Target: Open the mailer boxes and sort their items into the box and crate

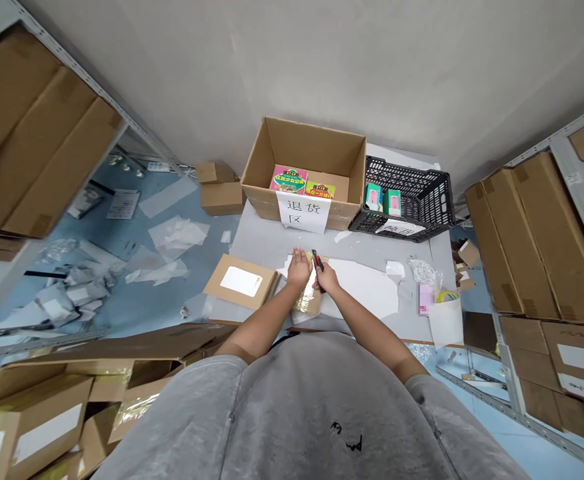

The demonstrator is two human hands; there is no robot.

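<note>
A small brown package wrapped in shiny tape (308,303) lies on the grey table, in front of my body. My left hand (299,267) rests on its left side with the fingers stretched forward. In my right hand (327,277) is a red and black utility knife (317,261), held over the package's right side. Whether the blade touches the tape is too small to tell. White paper (365,288) spreads on the table to the right. Left of my hands sits a flat cardboard box (242,281) with a white label.
An open carton (305,143) with colourful boxes stands at the back of the table, beside a black crate (425,200). A tape roll (447,296) lies at the right. Shelves of cartons (527,233) flank both sides; a large box of parcels (47,413) is at lower left.
</note>
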